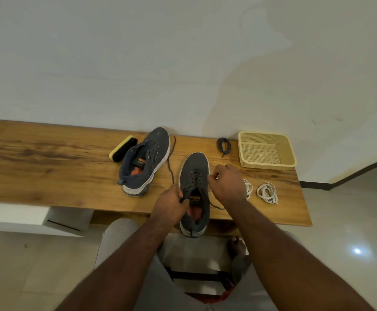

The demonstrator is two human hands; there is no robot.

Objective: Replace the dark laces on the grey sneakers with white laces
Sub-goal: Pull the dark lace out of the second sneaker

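Note:
A grey sneaker stands upright at the table's front edge, toe pointing away, still threaded with a dark lace whose loose end trails up to the left. My left hand pinches that lace beside the shoe's tongue. My right hand grips the sneaker's right side near the eyelets. A second grey sneaker lies tilted on its side to the left, with no lace in its eyelets. A coiled dark lace lies at the back. Two bundles of white laces sit to the right, one partly hidden by my right hand.
A yellow-backed shoe brush lies behind the left sneaker. A cream plastic basket stands at the back right of the wooden table. A white wall runs behind the table. My knees and a stool are below the front edge.

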